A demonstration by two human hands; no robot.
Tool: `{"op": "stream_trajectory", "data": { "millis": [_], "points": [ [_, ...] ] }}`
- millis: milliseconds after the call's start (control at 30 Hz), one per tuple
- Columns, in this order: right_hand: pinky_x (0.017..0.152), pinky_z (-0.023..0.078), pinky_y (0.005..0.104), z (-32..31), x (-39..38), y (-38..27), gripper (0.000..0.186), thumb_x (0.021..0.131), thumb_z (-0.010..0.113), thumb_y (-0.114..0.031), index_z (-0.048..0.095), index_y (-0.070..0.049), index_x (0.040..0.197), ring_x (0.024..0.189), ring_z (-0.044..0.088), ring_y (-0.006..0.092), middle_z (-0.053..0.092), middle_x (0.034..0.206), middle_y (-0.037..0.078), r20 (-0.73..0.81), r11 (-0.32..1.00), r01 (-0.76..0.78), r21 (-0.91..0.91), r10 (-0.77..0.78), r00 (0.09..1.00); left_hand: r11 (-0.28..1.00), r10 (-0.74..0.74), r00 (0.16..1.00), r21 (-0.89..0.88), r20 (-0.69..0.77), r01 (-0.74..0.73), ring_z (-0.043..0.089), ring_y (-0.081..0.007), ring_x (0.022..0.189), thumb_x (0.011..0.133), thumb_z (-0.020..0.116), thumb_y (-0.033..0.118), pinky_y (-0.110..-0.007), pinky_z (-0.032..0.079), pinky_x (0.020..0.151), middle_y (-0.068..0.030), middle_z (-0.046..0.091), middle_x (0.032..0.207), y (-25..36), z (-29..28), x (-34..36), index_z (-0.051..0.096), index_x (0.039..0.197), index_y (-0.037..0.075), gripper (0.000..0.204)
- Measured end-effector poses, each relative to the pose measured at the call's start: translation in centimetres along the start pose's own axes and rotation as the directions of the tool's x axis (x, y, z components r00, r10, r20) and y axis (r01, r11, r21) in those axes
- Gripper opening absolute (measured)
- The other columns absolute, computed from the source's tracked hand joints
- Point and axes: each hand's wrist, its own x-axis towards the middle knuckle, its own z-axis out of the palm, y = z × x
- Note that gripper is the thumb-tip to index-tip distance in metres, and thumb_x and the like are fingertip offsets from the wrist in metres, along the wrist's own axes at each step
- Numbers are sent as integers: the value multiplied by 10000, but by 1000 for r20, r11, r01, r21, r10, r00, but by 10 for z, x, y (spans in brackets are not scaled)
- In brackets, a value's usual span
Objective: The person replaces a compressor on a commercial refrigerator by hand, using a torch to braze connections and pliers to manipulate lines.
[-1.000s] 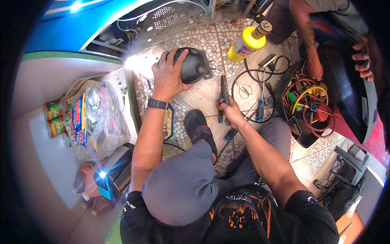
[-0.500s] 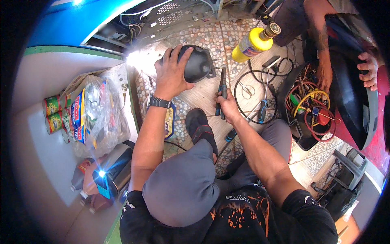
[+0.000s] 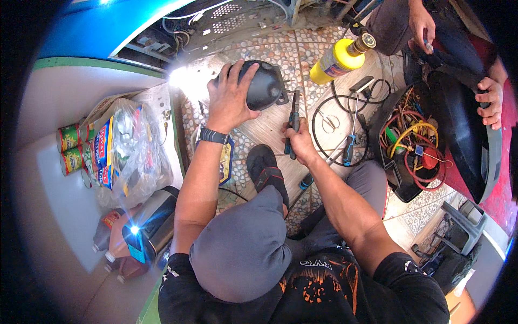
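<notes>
1. Floor (image 3: 276, 125) is pebble-patterned tile w/ pale wood-look strips; dark grout lines cross it, & edges bow in the fisheye view.
2. Bkgd, top: blue panel (image 3: 100, 29) at L, then a dusty perforated metal panel (image 3: 226, 20) w/ loose wires nr it.
3. L side: pale wall (image 3: 40, 183) w/ green edging; beside it a clear plastic bag (image 3: 141, 162), cans (image 3: 70, 146) & dark-reddish bottles (image 3: 121, 240). Bright light glares off the corner nr the metal panel.
4. Ctr: rounded black unit (image 3: 265, 85) sits on the floor, btwn the bag & a yellow cylinder (image 3: 335, 62), which looks tilted.
5. Person's L hand (image 3: 231, 97) is wide, fingers spread on the unit's L side; dark watch (image 3: 212, 135) on that wrist.
6. R hand (image 3: 299, 139) grips pliers (image 3: 294, 117), tips up nr the unit's thin tubes; can't tell if touching.
7. R of the pliers: black cable (image 3: 314, 131) in loops & a blue-handled screwdriver (image 3: 349, 151) on the floor.
8. Far R: open black case (image 3: 406, 186) full of coloured hoses (image 3: 413, 132); co-worker's one hand (image 3: 490, 102) on its lid (image 3: 468, 146), other hand (image 3: 422, 31) above.
</notes>
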Motion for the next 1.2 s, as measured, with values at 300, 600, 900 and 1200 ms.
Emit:
{"op": "stream_trajectory", "data": {
  "millis": [300,600,900,1200],
  "points": [
    [700,554,331,6,1,2,331,906,596,-53,440,-52,1198,857,637,190,613,992,79,-154,996,-15,85,28,988,1000,-24,999,-7,28,24,328,-336,1475,480,978,356,-594,355,1070,-70,351,1611,0,0,0,344,1577,314,1268],
    [616,488,356,8,7,-8,270,923,545,-190,595,-17,1125,740,635,205,643,839,133,-132,993,-113,-39,107,986,999,-42,998,9,56,41,315,-338,1484,493,982,364,-609,346,1074,-71,328,1625,0,0,0,329,1584,313,1273],
    [917,513,511,16,-5,-27,367,908,565,-229,612,59,1132,1047,657,500,667,1066,358,-301,866,-72,-495,-93,949,1000,-9,1000,28,13,8,334,-358,1455,505,973,399,-568,366,1009,-103,360,1607,-2,1,-1,367,1573,271,1234],
    [968,502,529,25,-6,-31,446,921,554,-235,536,62,1253,1104,634,521,650,1142,377,-359,843,-152,-517,-53,932,999,-42,997,0,61,43,328,-360,1472,504,976,358,-618,344,1065,-87,338,1624,0,-1,1,315,1590,312,1272]
  ]
}}
